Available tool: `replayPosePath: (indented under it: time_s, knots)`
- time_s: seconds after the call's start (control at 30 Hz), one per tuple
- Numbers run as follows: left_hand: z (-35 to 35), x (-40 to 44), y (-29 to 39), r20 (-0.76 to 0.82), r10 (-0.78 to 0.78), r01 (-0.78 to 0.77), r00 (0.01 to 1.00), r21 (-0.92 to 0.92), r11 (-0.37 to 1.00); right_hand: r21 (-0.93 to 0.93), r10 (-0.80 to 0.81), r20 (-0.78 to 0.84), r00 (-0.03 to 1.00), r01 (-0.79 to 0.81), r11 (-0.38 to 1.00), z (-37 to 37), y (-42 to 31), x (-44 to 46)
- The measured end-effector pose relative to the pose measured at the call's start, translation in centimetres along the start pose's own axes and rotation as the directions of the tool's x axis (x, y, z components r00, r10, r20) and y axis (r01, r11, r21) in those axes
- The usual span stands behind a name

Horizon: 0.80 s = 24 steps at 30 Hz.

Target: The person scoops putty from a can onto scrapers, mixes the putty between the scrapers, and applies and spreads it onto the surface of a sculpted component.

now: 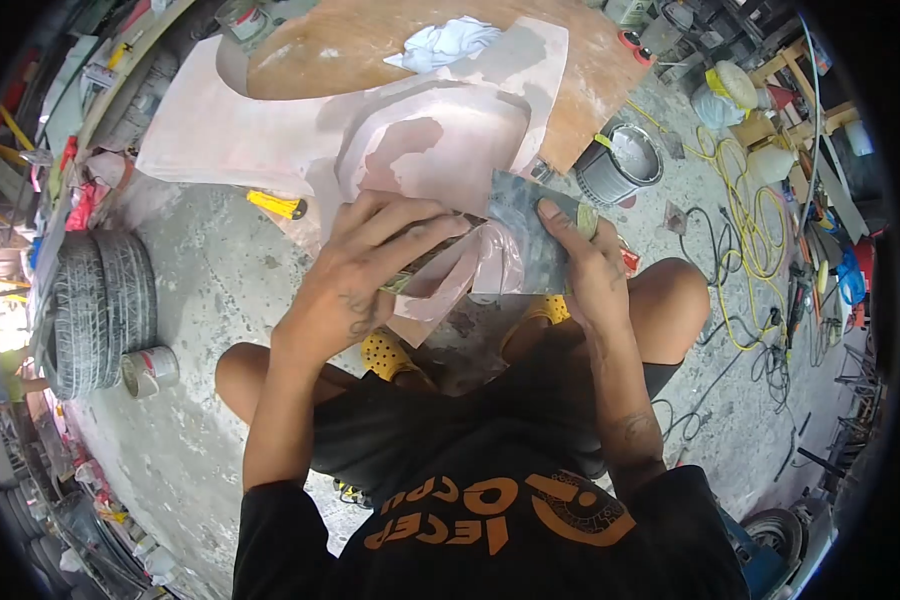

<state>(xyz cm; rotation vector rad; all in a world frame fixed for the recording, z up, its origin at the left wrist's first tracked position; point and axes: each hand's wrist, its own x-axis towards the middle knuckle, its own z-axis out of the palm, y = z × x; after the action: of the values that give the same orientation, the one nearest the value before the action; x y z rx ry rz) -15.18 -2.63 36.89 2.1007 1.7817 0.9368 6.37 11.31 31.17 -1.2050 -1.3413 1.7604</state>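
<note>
Remotely, I watched the right hand (592, 262) clamp a dark sheet (530, 238) at twelve o'clock, long axis roughly twelve-to-six, while the left hand (355, 265) gripped a pink-smeared spreader (440, 268).

Layout about the grip: ahead, a panel (260, 140) lay over a board (320, 75), with a cloth (445, 45) at its far side; ahead-right, a bucket (600, 185); farther right, cables (755, 228); well left, tires (80, 310), a can (150, 373) beside them.

A flat grey sheet (530, 212) has glossy pink paste (500, 254) along one edge.
</note>
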Motion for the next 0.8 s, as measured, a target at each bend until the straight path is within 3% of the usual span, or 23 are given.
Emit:
replayPosePath:
  time_s: [0.2,0.3,0.47,0.53,0.7,0.8]
  knots:
    - [2.4,1.7,1.4,0.074,0.078,-0.078,0.994,-0.005,0.997,-0.086,-0.046,-0.020,0.999,0.044,0.995,0.3,-2.3,-2.4]
    - [4.2,0.9,2.6,0.133,0.069,-0.063,0.989,-0.050,0.997,0.018,-0.016,0.031,0.999,0.016,1.000,-1.3,-0.8,-1.7]
    - [5.1,-0.6,3.1,0.223,0.147,-0.103,0.964,-0.195,0.975,-0.022,0.067,-0.206,0.976,-0.073,0.997,-4.2,-0.6,-0.6]
    - [4.9,-1.7,2.7,0.271,0.162,-0.083,0.949,-0.278,0.957,0.400,-0.022,-0.103,0.994,0.062,0.914,-6.1,-2.6,0.0]
    - [5.9,-1.0,3.8,-0.201,0.113,-0.184,0.973,-0.382,0.905,0.410,0.007,-0.067,0.998,0.021,0.912,-3.7,-0.6,-3.2]
    - [7.0,-1.6,4.8,-0.071,0.126,-0.142,0.990,-0.310,0.940,0.582,0.040,-0.026,0.999,-0.018,0.813,-1.4,-0.6,-4.7]
